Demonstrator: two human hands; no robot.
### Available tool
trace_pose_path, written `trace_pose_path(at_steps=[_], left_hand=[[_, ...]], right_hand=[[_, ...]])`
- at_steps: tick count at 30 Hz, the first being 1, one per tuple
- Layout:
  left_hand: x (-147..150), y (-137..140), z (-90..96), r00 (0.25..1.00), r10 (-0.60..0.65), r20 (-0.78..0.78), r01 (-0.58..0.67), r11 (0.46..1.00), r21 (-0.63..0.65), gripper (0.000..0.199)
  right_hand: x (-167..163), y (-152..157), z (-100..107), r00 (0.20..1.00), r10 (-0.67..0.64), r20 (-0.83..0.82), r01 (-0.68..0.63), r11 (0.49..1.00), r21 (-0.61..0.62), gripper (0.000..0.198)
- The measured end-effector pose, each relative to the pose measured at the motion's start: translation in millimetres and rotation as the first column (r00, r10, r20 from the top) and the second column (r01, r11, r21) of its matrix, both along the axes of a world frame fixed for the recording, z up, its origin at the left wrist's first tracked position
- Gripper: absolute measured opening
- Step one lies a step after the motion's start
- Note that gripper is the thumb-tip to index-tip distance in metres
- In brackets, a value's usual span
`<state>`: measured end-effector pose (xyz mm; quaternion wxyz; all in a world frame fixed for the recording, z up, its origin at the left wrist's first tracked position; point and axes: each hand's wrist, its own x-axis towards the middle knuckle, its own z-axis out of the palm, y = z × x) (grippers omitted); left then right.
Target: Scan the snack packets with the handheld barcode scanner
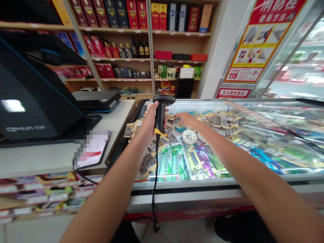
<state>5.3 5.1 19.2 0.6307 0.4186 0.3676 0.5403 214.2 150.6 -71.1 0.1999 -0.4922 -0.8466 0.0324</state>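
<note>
Your forearms (108, 189) reach forward, hands apart: left hand (151, 118) wraps the scanner (160, 113) above the freezer (192, 184); right hand (187, 119) is at packets (172, 122), grasp unclear. The scanner is likely light, rigid; hold its handle (159, 120).

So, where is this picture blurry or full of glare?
Head view: light streaks on the freezer glass, a white reflection on the black terminal, blocky pixels over part of the phone, blurred shelves far right; the scanner in the left hand looks clearer.
</note>
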Motion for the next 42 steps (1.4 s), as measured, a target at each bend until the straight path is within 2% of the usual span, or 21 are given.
trace_pose_path(at_steps=[6, 11, 13, 15, 17, 22, 25, 27, 30, 32, 36, 42], left_hand=[[3, -2, -1.6, 1.0, 0.005, 0.001, -0.005, 1.0, -0.03, 0.05], [13, -4, -8.4, 0.995, -0.019, 0.095, 0.023, 0.999, -0.043, 0.052], [19, -6, -12.6, 0.99, -0.015, 0.139, 0.024, 0.998, -0.057, 0.054], [24, -8, -16.9, 0.982, 0.005, 0.188, 0.01, 0.997, -0.082, 0.054], [29, -10, -20.6, 0.972, 0.013, 0.233, 0.013, 0.994, -0.111, 0.054], [36, -13, -25.4, 0.95, -0.072, 0.304, 0.122, 0.981, -0.148, 0.057], [39, -13, -26.4, 0.944, -0.061, 0.326, 0.114, 0.982, -0.147, 0.057], [41, -14, -27.6, 0.944, -0.06, 0.325, 0.119, 0.979, -0.164, 0.057], [46, -18, -30.3, 0.954, -0.09, 0.285, 0.147, 0.972, -0.183, 0.056], [50, -22, -32.3, 0.959, -0.105, 0.264, 0.155, 0.972, -0.178, 0.056], [56, -26, -34.9, 0.958, -0.103, 0.269, 0.151, 0.975, -0.163, 0.056], [58, -26, -37.2, 0.964, -0.118, 0.24, 0.16, 0.974, -0.162, 0.058]], right_hand=[[31, -14, 16, 0.974, -0.188, -0.127, 0.189, 0.982, -0.003, 0.016], [69, -36, 31, 0.887, -0.326, -0.326, 0.318, 0.945, -0.08, 0.022], [74, -44, 34, 0.814, -0.332, -0.476, 0.301, 0.943, -0.141, 0.023], [72, -51, 35, 0.705, -0.313, -0.637, 0.256, 0.949, -0.183, 0.021], [66, -57, 36, 0.647, -0.285, -0.707, 0.218, 0.958, -0.186, 0.019], [54, -64, 34, 0.743, -0.242, -0.624, 0.186, 0.97, -0.155, 0.015], [52, -62, 32, 0.722, -0.254, -0.644, 0.195, 0.967, -0.162, 0.013], [49, -59, 30, 0.616, -0.286, -0.734, 0.161, 0.958, -0.238, 0.009], [44, -57, 28, 0.403, -0.342, -0.849, 0.026, 0.931, -0.363, 0.008], [40, -58, 27, 0.332, -0.351, -0.876, -0.054, 0.919, -0.389, 0.006], [32, -62, 24, 0.329, -0.324, -0.887, -0.116, 0.918, -0.378, 0.009], [25, -67, 26, 0.388, -0.299, -0.872, -0.081, 0.931, -0.355, 0.008]])
